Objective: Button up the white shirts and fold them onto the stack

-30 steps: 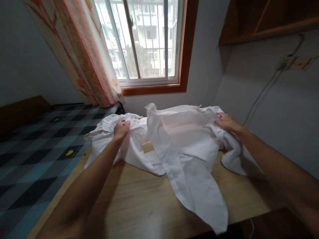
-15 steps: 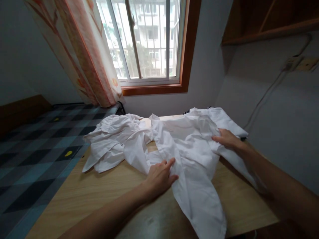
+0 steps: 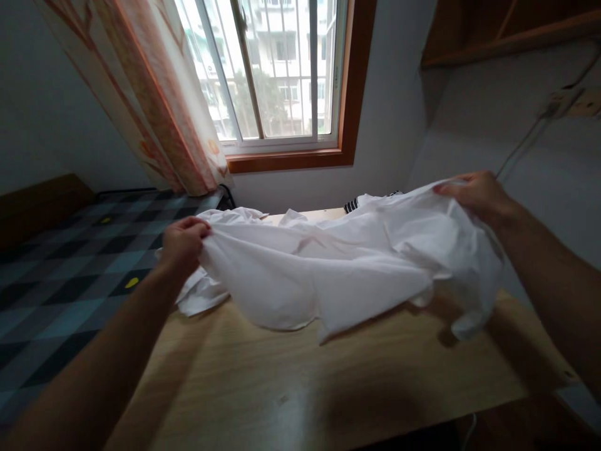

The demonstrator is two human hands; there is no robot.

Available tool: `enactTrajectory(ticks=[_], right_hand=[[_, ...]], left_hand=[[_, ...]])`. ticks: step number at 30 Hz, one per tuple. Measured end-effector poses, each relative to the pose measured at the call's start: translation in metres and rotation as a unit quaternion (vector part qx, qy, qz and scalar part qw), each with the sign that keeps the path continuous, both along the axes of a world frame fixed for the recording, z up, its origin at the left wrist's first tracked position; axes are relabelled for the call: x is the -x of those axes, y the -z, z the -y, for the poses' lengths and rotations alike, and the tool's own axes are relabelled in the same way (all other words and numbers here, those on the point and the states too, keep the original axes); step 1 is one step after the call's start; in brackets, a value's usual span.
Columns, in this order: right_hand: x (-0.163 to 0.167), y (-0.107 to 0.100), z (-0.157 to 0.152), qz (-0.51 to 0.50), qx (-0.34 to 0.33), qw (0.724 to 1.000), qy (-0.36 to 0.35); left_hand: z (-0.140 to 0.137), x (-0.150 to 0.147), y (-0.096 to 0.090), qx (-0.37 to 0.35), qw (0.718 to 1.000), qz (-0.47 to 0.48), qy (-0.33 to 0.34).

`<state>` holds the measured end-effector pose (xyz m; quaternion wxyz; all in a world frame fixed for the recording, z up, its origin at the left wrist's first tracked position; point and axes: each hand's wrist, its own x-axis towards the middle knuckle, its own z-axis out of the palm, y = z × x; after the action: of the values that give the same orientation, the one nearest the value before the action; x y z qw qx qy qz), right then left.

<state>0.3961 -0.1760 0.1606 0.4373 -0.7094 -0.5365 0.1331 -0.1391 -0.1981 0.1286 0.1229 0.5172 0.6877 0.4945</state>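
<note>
A white shirt (image 3: 300,275) is stretched between my two hands above the wooden table. My left hand (image 3: 184,241) pinches its left end, fingers closed on the cloth. At the other end my right hand (image 3: 479,194) grips the fabric, held somewhat higher. The cloth sags in folds between them, and a loose part dangles below my right hand. Behind it on the left lies a crumpled white garment (image 3: 204,294), partly covered from view by the shirt.
The light wooden table (image 3: 244,382) has a bed with a checked cover (image 3: 84,269) to its left. At its back right lies a black-and-white striped cloth (image 3: 351,205). Beyond are a curtain (image 3: 164,94) and a window (image 3: 282,81); a shelf (image 3: 516,37) hangs upper right.
Both hands have lifted the shirt off the table and spread apart. My left hand moved left and up, my right hand right and up, pulling the cloth out between them.
</note>
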Motion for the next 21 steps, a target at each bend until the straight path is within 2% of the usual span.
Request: enactTrajectory(ticks=[1,3,4,6,8,9,11,12,14,16,17,19,21], right_hand=[[-0.005,-0.008,-0.01,0.048,-0.042,0.998,0.03],[-0.01,-0.019,-0.036,0.148,-0.114,0.979,0.077],[-0.011,-0.02,-0.049,0.187,-0.119,0.972,0.081],[-0.008,-0.016,-0.072,0.229,-0.063,0.969,0.06],[0.0,-0.003,-0.082,0.239,0.002,0.971,0.03],[0.005,0.006,-0.08,0.244,0.0,0.97,0.026],[0.021,0.027,-0.06,0.26,-0.07,0.963,0.022],[0.031,0.039,-0.042,0.271,-0.125,0.954,0.012],[0.053,0.066,0.006,0.287,-0.181,0.937,-0.082],[0.078,0.097,0.061,0.299,-0.194,0.913,-0.197],[0.091,0.113,0.086,0.308,-0.185,0.895,-0.263],[0.113,0.141,0.124,0.327,-0.159,0.854,-0.372],[0.131,0.162,0.142,0.343,-0.13,0.841,-0.397]], left_hand=[[-0.012,0.016,-0.011,0.006,0.998,0.037,-0.041],[-0.028,0.037,-0.023,0.005,0.997,-0.014,-0.077],[-0.033,0.041,-0.023,0.006,0.994,-0.078,-0.077],[-0.033,0.039,-0.014,0.002,0.969,-0.24,-0.058],[-0.021,0.028,0.004,-0.027,0.926,-0.375,-0.033],[-0.011,0.021,0.014,-0.052,0.906,-0.42,-0.019],[0.015,0.008,0.037,-0.106,0.876,-0.469,0.041],[0.029,0.003,0.049,-0.123,0.861,-0.482,0.107],[0.055,-0.003,0.069,-0.128,0.806,-0.501,0.288],[0.071,-0.005,0.085,-0.114,0.76,-0.504,0.395],[0.075,-0.005,0.09,-0.109,0.755,-0.504,0.406],[0.074,-0.002,0.096,-0.098,0.773,-0.506,0.37],[0.065,0.003,0.097,-0.078,0.785,-0.51,0.343]])
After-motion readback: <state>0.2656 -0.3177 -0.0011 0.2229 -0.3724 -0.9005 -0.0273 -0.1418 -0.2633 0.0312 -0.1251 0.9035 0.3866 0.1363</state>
